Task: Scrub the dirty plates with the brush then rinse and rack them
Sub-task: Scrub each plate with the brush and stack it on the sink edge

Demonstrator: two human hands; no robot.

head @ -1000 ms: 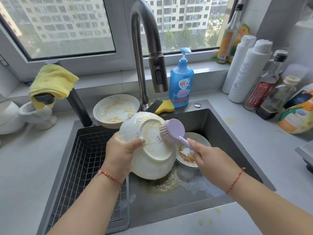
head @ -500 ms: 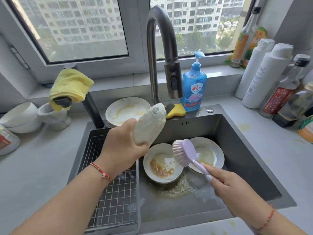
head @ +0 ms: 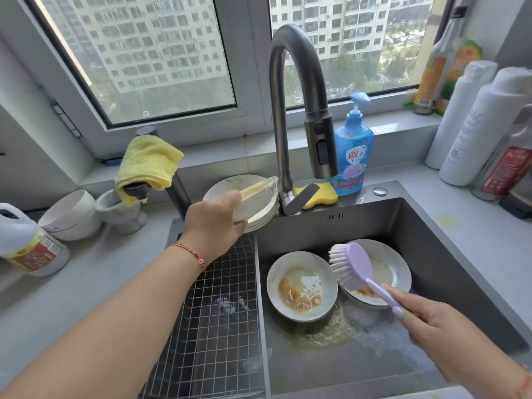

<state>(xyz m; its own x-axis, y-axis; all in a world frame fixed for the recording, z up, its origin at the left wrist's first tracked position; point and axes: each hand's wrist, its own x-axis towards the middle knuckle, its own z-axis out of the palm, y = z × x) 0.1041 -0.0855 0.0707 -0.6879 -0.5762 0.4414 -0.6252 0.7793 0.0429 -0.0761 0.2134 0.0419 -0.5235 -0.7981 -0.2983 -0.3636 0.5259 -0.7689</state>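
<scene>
My left hand (head: 214,218) grips a soapy white plate (head: 257,197) by its near rim, holding it tilted just above the stack of dirty plates (head: 260,220) behind the sink's back left corner. My right hand (head: 431,326) holds the handle of the lilac brush (head: 352,264), whose head hangs over the sink with bristles facing left. Two dirty white plates lie in the sink basin: one with orange sauce (head: 302,286) in the middle, another (head: 385,263) to its right, partly hidden by the brush.
A wire rack (head: 218,326) fills the sink's left part. The tall faucet (head: 299,110) arches over the basin (head: 431,254). Blue soap bottle (head: 353,156) and yellow sponge (head: 319,192) stand behind it. White bottles (head: 483,125) crowd the right counter; bowls (head: 72,214) and a yellow cloth (head: 148,165) sit left.
My left hand carried the scrubbed plate from over the basin up and back to the stack behind the sink. The brush came off the plate and now hangs over the basin.
</scene>
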